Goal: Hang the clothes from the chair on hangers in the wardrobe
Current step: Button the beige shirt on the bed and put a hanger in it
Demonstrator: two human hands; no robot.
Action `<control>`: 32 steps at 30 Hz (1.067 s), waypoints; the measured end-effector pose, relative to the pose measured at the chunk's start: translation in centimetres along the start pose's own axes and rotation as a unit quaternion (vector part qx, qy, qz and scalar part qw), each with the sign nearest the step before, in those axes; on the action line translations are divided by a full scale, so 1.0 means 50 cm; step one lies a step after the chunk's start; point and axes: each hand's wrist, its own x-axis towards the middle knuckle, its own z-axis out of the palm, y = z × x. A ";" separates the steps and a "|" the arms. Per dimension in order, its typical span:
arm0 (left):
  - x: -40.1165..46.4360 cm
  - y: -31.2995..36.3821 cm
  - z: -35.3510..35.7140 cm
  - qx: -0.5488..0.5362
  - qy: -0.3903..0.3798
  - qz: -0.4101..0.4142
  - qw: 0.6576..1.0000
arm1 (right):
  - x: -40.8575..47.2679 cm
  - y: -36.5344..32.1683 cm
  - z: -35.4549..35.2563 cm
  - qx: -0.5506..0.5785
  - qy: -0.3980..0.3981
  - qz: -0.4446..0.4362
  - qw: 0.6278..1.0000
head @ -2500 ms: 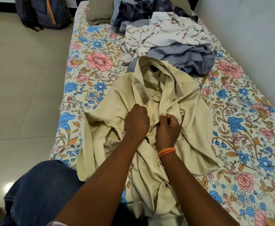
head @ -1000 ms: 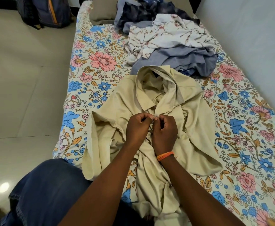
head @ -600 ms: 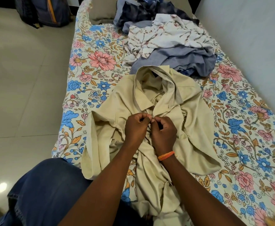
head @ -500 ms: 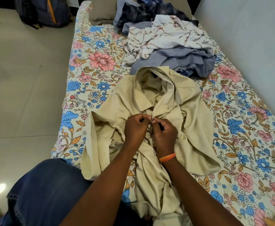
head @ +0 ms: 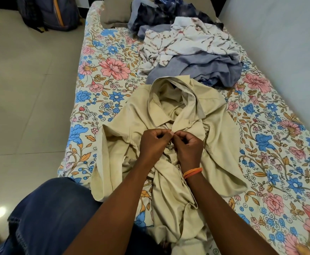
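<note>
A beige collared shirt [head: 222, 144] lies spread on the floral bedsheet [head: 106, 74], collar away from me. My left hand [head: 153, 144] and my right hand [head: 188, 148] meet at the front opening just below the collar. Both have curled fingers pinching the two edges of the placket together. The right wrist wears an orange band. Behind the shirt sits a heap of other clothes: a grey-blue garment [head: 202, 69], a white patterned one [head: 187, 43] and dark blue ones [head: 161, 13]. No hanger or wardrobe is in view.
A wall [head: 279, 34] runs along the bed's right side. Tiled floor [head: 21, 89] lies to the left, with a dark backpack [head: 47, 11] at the far left. A brown pillow [head: 113, 13] is at the bed's head. My jeans-clad knee [head: 51, 214] is bottom left.
Both hands have shifted slightly up the shirt front toward the collar, still pinching the placket edges together. The shirt and clothes heap stay in place.
</note>
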 end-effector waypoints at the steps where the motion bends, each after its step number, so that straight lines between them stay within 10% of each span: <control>1: 0.001 -0.001 0.000 0.004 0.002 0.005 1.000 | 0.000 0.002 0.000 0.001 0.000 -0.005 1.000; 11: 0.009 -0.005 0.006 0.135 0.002 0.025 0.991 | 0.001 0.014 -0.004 0.009 -0.034 -0.005 0.999; 32: 0.002 -0.015 -0.006 -0.047 -0.003 -0.028 0.998 | -0.012 -0.001 -0.003 -0.008 -0.015 -0.036 0.999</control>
